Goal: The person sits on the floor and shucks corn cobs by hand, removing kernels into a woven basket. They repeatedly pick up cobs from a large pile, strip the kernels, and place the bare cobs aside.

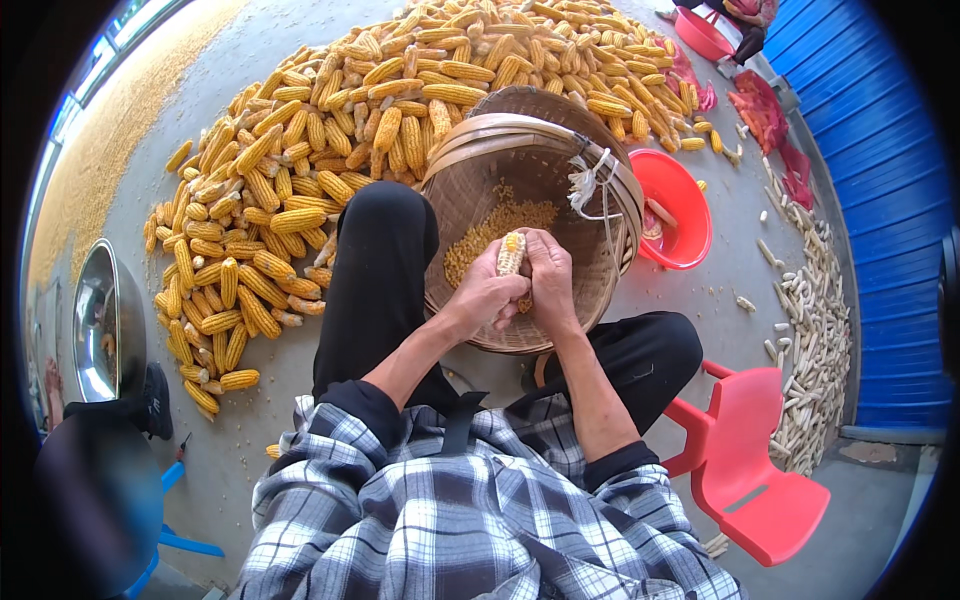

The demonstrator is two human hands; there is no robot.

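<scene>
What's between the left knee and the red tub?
In the head view, the woven basket takes up that stretch, with loose yellow kernels inside and a white string tied on its tub side.

room above cob [511, 256], basket handle [492, 125] beyond

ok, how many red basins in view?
2. One red basin is just right of the wicker basket; the other red basin is at the upper right, by another person's leg. More could be hidden.
</scene>
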